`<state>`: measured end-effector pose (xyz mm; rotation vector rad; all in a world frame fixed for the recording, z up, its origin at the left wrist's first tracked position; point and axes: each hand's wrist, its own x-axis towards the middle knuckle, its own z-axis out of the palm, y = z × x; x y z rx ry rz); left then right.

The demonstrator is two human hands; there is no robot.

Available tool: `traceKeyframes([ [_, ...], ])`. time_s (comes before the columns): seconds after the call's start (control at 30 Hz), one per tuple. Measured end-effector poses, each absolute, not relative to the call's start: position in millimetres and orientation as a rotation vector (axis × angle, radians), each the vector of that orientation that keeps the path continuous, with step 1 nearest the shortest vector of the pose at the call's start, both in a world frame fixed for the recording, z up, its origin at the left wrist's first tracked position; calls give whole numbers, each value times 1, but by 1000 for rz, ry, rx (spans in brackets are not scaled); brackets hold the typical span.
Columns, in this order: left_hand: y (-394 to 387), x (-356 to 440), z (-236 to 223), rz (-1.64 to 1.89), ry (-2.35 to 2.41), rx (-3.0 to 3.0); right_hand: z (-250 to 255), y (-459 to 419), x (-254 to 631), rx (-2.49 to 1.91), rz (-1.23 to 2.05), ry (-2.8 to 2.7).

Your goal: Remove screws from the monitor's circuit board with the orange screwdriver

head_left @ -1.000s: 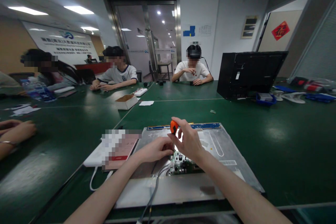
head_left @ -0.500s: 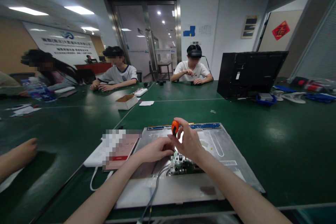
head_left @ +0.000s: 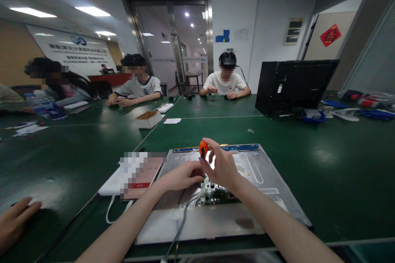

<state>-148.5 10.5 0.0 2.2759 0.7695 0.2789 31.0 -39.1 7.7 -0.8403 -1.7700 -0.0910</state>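
My right hand [head_left: 222, 166] grips a screwdriver [head_left: 203, 148] by its orange and black handle, which stands nearly upright over the panel. The screwdriver's lower end is hidden behind my fingers. Close beside it, my left hand [head_left: 182, 176] has its fingers curled together at the upper left edge of a green circuit board [head_left: 212, 196]; whatever they pinch is hidden. The board sits on the silvery metal back of a flat display panel [head_left: 271, 172], lying on the table in front of me. Grey cables [head_left: 184, 218] run from the board toward the near edge.
Left of the panel lie a white device with a cable [head_left: 111, 183] and a pinkish phone-like slab [head_left: 146, 181]. Another person's hand [head_left: 18, 222] rests at far left. Beyond are an open box [head_left: 149, 121], a black monitor [head_left: 293, 86] and several seated people.
The screwdriver handle has tipped slightly left in my right hand, while my left hand holds its place. At far left, the other person's hand has come lower and its fingers have spread.
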Motion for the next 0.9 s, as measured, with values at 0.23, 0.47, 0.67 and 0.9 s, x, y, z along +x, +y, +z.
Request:
traceKeyframes([
  [0.23,8,-147,4,280,800,2281,6,-37,30,-872,-120,-1769],
  [0.47,8,-148,6,270,798,2305,7,-38,32,-855,-109,-1779],
  [0.67,9,-148,6,252,803,2303,8,-38,31,-860,-115,-1778],
  [0.9,12,-149,2,263,753,2275,8,-39,32,-848,-69,-1805],
])
